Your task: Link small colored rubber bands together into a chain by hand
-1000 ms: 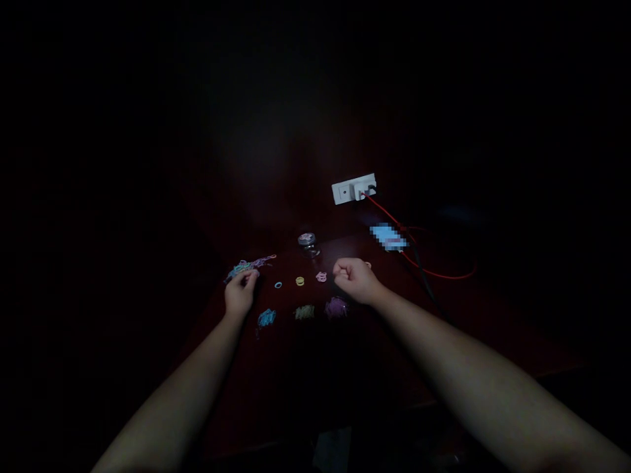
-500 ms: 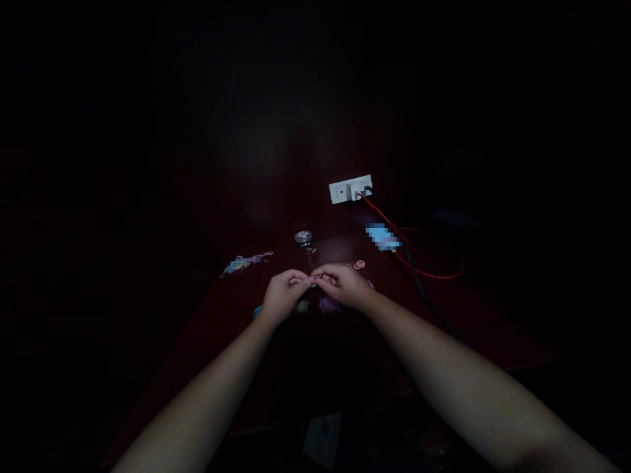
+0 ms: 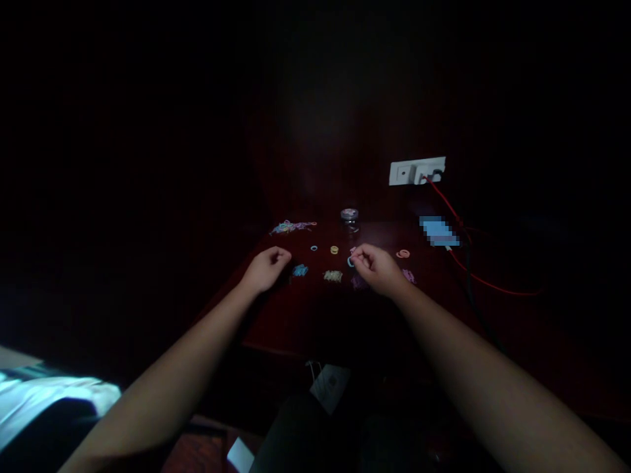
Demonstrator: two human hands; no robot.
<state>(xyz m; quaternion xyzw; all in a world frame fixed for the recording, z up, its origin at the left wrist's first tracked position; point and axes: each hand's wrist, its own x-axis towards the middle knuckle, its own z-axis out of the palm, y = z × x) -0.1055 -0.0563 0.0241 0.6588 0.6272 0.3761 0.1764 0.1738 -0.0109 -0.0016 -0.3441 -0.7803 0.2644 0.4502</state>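
Note:
My right hand pinches a small pale-blue hair tie between thumb and fingertips, just above the dark red table. To the left, my left hand is closed with thumb and fingers pressed together; whatever they may hold does not show. Between the hands lie a blue pile of hair ties and a yellowish pile. A purple pile sits partly in shadow below my right hand. Behind these are a single blue hair tie and yellow hair ties. Pink ones are partly hidden by my right fingers.
A mixed heap of hair ties lies at the back left, near a clear lidded jar. Orange hair ties are on the right. A blurred-out device has a red cable running to the wall socket.
My hands were together at the middle; now they are apart, the left hand drawn left and the right hand holding a pale-blue hair tie. The view has shifted, so the table appears further right.

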